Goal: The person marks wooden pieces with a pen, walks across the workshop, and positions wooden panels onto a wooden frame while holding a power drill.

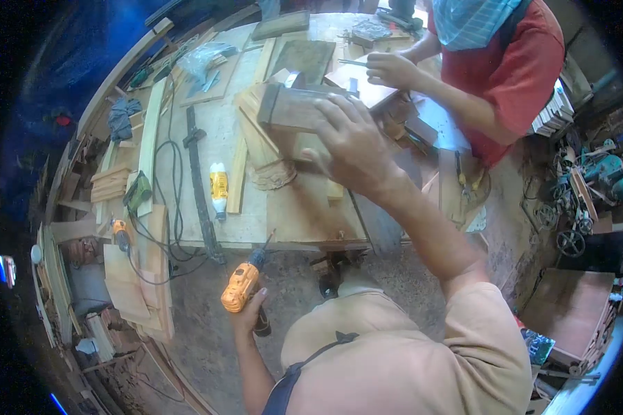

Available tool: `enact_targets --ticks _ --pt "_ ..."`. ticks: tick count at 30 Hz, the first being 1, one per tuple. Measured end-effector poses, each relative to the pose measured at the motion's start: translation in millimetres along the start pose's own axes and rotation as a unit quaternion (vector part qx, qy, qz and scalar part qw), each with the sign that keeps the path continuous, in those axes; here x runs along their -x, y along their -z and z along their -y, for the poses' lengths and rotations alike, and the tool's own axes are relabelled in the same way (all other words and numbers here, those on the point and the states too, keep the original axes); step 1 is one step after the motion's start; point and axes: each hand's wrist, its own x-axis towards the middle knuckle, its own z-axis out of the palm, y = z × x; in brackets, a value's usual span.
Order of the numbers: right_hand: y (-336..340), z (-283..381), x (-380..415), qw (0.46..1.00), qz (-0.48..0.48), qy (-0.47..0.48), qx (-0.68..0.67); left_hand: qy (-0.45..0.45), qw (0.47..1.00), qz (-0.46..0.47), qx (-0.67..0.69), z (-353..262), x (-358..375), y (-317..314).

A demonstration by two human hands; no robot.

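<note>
An orange cordless drill is in my left hand, held below the table's front edge, its bit pointing up and to the right. My right hand reaches over the table with its fingers spread, resting on or just above a dark brown wooden piece; contact at the fingertips is slightly blurred. Under and left of that piece are light wooden blocks and a rounded wooden part. A yellow and white glue bottle lies to the left on the worktable.
A co-worker in a red shirt stands at the upper right, holding a thin tool. A dark metal bar clamp, a black cable and another orange tool lie at the left. Pliers are at the right.
</note>
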Motion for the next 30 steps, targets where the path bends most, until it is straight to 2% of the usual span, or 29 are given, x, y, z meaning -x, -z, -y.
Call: enact_targets --ticks 1,4,6,8,9,12,15,19,20,23,27,30 --pt "3 2 -2 1.0 -0.011 -0.003 0.002 0.009 1.0 -0.003 -0.012 1 -1 1" --pt "-20 -8 3 0.991 0.122 -0.002 0.05 0.018 0.999 -0.006 -0.047 3 0 1" --pt "-12 -4 6 0.998 0.05 0.017 0.015 -0.004 0.998 -0.023 -0.065 3 0 0" --pt "2 2 7 0.999 -0.018 0.011 -0.043 0.015 0.996 -0.03 -0.077 -16 5 -9" --pt "-3 -3 11 0.998 0.049 -0.007 -0.041 0.018 0.995 -0.031 -0.098 -24 8 -12" --pt "-16 -17 21 0.996 0.071 0.043 0.021 0.011 0.994 -0.026 -0.105 -22 6 -15" --pt "-14 -21 39 0.992 -0.014 0.023 -0.12 0.047 0.995 -0.039 -0.082 -25 12 -19" --pt "-24 -35 69 0.984 -0.128 0.0 -0.127 0.079 0.994 -0.055 -0.061 -28 11 -25" --pt "-24 -38 69 0.983 -0.129 0.0 -0.127 0.069 0.992 -0.053 -0.09 -10 7 -16" --pt "-17 -44 53 0.984 -0.137 0.002 -0.112 0.065 0.986 -0.059 -0.139 -37 14 -27" --pt "-2 -45 4 0.993 -0.063 -0.014 -0.095 0.051 0.983 -0.028 -0.172 -31 12 -27" --pt "-19 -54 -9 0.994 0.07 -0.016 -0.077 0.052 0.986 -0.032 -0.154 -28 13 -29"
